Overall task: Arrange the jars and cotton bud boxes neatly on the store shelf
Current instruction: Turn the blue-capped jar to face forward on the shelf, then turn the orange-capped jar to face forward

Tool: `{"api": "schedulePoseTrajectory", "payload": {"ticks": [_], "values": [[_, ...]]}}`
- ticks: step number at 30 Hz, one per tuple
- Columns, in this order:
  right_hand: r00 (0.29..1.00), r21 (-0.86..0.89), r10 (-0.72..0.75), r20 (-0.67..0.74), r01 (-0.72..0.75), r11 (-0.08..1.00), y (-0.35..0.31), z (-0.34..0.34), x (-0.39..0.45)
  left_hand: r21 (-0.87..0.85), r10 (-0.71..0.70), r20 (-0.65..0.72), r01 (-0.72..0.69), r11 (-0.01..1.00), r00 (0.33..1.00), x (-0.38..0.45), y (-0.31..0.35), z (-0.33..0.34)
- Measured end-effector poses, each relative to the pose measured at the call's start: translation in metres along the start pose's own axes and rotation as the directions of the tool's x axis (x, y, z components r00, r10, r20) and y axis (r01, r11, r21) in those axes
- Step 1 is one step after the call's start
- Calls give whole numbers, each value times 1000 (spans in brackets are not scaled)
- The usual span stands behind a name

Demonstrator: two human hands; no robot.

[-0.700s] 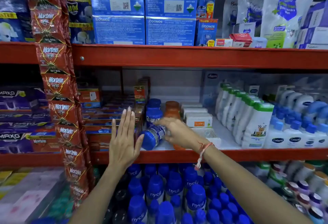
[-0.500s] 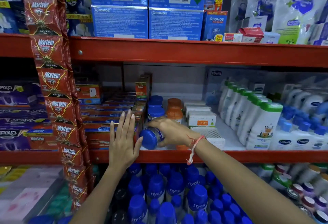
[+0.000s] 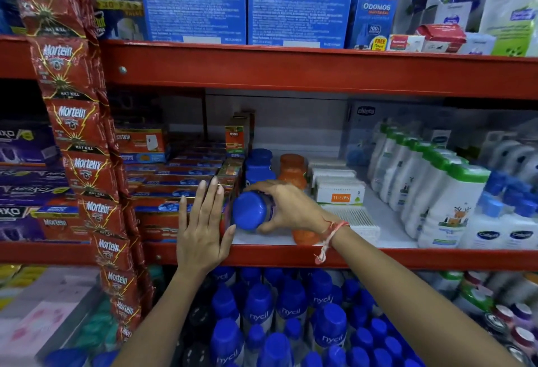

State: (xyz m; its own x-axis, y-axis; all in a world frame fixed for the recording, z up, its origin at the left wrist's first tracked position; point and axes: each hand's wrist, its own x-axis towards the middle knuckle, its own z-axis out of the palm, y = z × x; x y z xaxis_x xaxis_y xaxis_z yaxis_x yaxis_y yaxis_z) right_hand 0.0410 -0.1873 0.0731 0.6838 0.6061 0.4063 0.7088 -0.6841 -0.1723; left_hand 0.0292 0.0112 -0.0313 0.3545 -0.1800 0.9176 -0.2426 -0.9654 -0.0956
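My right hand [image 3: 286, 206] grips a blue-lidded jar [image 3: 251, 211], tipped on its side with the lid facing me, at the front of the middle shelf [image 3: 378, 257]. My left hand [image 3: 202, 227] is flat and open, fingers up, pressed against the stacked red and blue boxes [image 3: 163, 200] just left of the jar. Behind it stand two more blue-lidded jars [image 3: 260, 163] and orange-lidded jars [image 3: 292, 166]. Another orange jar [image 3: 305, 237] lies under my right wrist. White Tulips cotton bud boxes [image 3: 339, 190] sit to the right, with a clear cotton bud box [image 3: 356, 218] in front.
White bottles with green caps [image 3: 445, 189] and blue-capped bottles [image 3: 506, 215] fill the right of the shelf. A hanging strip of red Mortein sachets [image 3: 84, 168] drops down the left. Blue Nycil bottles [image 3: 288, 314] crowd the shelf below. Blue Odomos boxes [image 3: 247, 11] stand above.
My right hand has turned the blue-lidded jar so its lid faces me more squarely and drawn it slightly right. My left hand stays flat against the boxes.
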Motion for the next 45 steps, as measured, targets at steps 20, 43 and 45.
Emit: {"api": "schedulePoseTrajectory", "payload": {"ticks": [20, 43, 45], "values": [[903, 385, 413, 116, -424, 820, 8, 6, -6, 6, -62, 9, 62, 998, 998, 2, 13, 3], [951, -377, -36, 306, 155, 913, 34, -40, -53, 3, -68, 56, 68, 998, 996, 2, 14, 0], [962, -404, -42, 268, 152, 902, 37, -39, -54, 23, -58, 32, 57, 998, 998, 3, 13, 1]]}}
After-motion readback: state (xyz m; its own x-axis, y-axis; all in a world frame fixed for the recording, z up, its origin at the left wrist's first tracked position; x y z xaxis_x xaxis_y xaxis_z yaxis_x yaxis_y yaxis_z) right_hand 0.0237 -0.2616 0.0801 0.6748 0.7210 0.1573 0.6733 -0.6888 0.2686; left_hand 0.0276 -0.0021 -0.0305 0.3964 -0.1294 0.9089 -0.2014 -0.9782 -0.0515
